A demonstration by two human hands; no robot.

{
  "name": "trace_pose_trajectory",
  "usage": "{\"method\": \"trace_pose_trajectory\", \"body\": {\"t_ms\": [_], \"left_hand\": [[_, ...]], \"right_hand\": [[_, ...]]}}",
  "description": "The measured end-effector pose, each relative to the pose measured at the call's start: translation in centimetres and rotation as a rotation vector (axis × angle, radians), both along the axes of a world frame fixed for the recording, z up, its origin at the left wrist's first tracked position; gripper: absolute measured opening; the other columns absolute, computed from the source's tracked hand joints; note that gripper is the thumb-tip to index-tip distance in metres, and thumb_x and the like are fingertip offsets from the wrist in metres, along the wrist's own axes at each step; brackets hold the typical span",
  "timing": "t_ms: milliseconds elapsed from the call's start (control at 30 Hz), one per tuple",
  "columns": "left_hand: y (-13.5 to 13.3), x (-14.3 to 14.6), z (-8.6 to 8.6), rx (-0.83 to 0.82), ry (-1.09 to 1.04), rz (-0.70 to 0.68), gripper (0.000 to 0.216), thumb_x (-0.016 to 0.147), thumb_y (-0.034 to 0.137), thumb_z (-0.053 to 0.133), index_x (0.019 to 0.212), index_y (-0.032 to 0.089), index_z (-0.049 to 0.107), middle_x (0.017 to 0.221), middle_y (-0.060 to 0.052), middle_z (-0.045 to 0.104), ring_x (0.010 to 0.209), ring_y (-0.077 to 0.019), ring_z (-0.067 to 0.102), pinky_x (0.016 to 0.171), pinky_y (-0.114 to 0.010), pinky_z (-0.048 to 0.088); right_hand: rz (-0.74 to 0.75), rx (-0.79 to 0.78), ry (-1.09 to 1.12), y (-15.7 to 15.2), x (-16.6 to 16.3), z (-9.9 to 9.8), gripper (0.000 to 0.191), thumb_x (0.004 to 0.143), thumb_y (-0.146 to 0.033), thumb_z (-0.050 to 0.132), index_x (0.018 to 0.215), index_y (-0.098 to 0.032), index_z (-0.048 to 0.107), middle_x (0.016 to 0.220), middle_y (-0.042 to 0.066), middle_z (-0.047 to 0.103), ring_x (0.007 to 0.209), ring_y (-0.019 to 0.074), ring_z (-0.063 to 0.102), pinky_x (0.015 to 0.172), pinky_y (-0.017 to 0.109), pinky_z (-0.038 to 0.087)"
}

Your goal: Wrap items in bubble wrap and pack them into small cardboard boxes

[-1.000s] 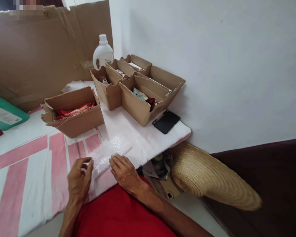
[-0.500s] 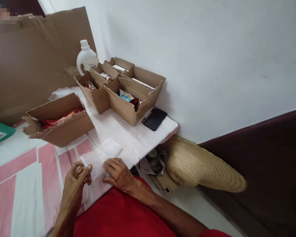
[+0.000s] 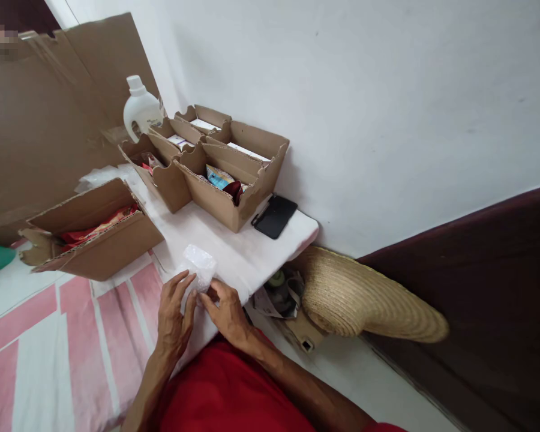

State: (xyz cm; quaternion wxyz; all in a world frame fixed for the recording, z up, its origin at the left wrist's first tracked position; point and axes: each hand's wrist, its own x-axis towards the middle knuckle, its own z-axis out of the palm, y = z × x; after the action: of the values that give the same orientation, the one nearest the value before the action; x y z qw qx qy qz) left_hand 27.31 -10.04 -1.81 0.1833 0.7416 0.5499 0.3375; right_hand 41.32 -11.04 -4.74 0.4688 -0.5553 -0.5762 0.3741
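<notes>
A small piece of clear bubble wrap (image 3: 198,265) lies folded on the white sheet at the near edge of the table (image 3: 292,231). My left hand (image 3: 173,315) rests against its left side with fingers stretched up along it. My right hand (image 3: 225,309) presses on its right side, fingers bent and pinching the wrap's near edge. Both hands are on the wrap together. My red shirt fills the bottom of the view.
An open cardboard box (image 3: 94,231) with red packets stands at the left. Several joined cardboard trays (image 3: 216,171) with small goods sit against the wall, a white bottle (image 3: 140,108) behind them. A black phone (image 3: 274,216) lies near the table corner. A straw hat (image 3: 364,297) lies on the floor.
The bubble wrap has been folded from a flat sheet into a small bundle. Both hands have moved closer together around it. The camera has swung to the right.
</notes>
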Motion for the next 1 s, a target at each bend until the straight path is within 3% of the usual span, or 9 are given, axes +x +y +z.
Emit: {"method": "trace_pose_trajectory", "body": {"t_ms": [133,200,300,400,500,633,767,833,1000], "left_hand": [[-0.1,-0.4,-3.0,0.047,0.205,-0.127,0.042,0.102,0.027,0.044,0.142,0.028,0.055,0.146,-0.010,0.057,0.139,-0.0252,0.049,0.111,-0.047,0.044],[-0.2,-0.6,-3.8,0.079,0.276,-0.171,0.044,0.101,0.026,0.044,0.144,0.028,0.052,0.148,-0.011,0.056,0.142,-0.0263,0.047,0.112,-0.047,0.044],[-0.6,-0.7,-4.3,0.118,0.352,-0.192,0.045,0.100,0.024,0.046,0.144,0.027,0.053,0.148,-0.012,0.055,0.143,-0.0285,0.045,0.113,-0.049,0.042],[-0.9,-0.7,-4.5,0.148,0.392,-0.170,0.046,0.099,0.022,0.046,0.145,0.026,0.052,0.150,-0.012,0.054,0.144,-0.0288,0.043,0.114,-0.050,0.042],[-1.1,-0.6,-4.9,0.179,0.410,-0.147,0.044,0.099,0.023,0.047,0.142,0.023,0.054,0.151,-0.015,0.052,0.145,-0.0298,0.043,0.112,-0.049,0.043],[-1.1,-0.5,-5.3,0.160,0.430,-0.120,0.047,0.098,0.026,0.047,0.145,0.021,0.052,0.156,-0.017,0.046,0.147,-0.0325,0.040,0.112,-0.051,0.043],[-1.2,-1.0,-4.5,0.104,0.342,-0.112,0.045,0.099,0.031,0.047,0.143,0.024,0.053,0.154,-0.015,0.049,0.142,-0.0307,0.046,0.110,-0.049,0.044],[-1.2,-1.4,-3.6,0.077,0.274,-0.028,0.045,0.099,0.036,0.048,0.142,0.023,0.053,0.148,-0.015,0.054,0.135,-0.0295,0.052,0.107,-0.048,0.046],[-0.2,-1.6,-1.3,-0.151,0.171,0.237,0.041,0.088,0.051,0.060,0.114,0.019,0.064,0.105,-0.012,0.066,0.103,-0.0323,0.062,0.093,-0.050,0.048]], "right_hand": [[0.012,-0.067,-0.053,-0.7,1.1,0.5,0.009,0.087,-0.015,0.056,0.094,-0.020,0.060,0.083,0.003,0.071,0.072,0.0174,0.068,0.066,0.026,0.054],[0.003,-0.087,-0.214,-1.2,2.3,1.6,0.004,0.088,-0.018,0.060,0.085,-0.021,0.061,0.079,0.003,0.071,0.069,0.0182,0.068,0.067,0.027,0.054],[-0.064,-0.076,-0.490,-1.2,4.1,3.7,0.022,0.095,-0.027,0.061,0.074,-0.021,0.063,0.073,0.005,0.070,0.067,0.0208,0.067,0.070,0.032,0.055],[-0.056,0.126,-0.604,0.3,4.7,4.3,0.018,0.100,-0.026,0.054,0.104,-0.018,0.070,0.102,0.012,0.074,0.099,0.0274,0.069,0.091,0.041,0.055],[0.136,0.279,-0.671,2.4,4.0,2.5,0.043,0.101,-0.027,0.055,0.142,-0.014,0.055,0.146,0.017,0.056,0.142,0.0320,0.044,0.115,0.052,0.040],[0.294,0.238,-0.759,3.9,3.0,-0.8,0.060,0.103,-0.038,0.051,0.156,-0.013,0.037,0.161,0.017,0.036,0.154,0.0313,0.024,0.121,0.058,0.028],[0.326,0.198,-0.732,4.1,3.4,-1.4,0.060,0.104,-0.042,0.048,0.156,-0.014,0.036,0.163,0.016,0.034,0.154,0.0318,0.022,0.122,0.059,0.025],[0.324,0.171,-0.663,4.4,4.0,-1.0,0.057,0.104,-0.039,0.049,0.154,-0.013,0.040,0.160,0.018,0.038,0.152,0.0316,0.030,0.121,0.057,0.030],[0.163,0.197,-0.540,5.9,5.2,-0.1,0.047,0.097,-0.020,0.053,0.144,-0.013,0.051,0.137,0.019,0.058,0.130,0.0313,0.052,0.110,0.054,0.046]]}}
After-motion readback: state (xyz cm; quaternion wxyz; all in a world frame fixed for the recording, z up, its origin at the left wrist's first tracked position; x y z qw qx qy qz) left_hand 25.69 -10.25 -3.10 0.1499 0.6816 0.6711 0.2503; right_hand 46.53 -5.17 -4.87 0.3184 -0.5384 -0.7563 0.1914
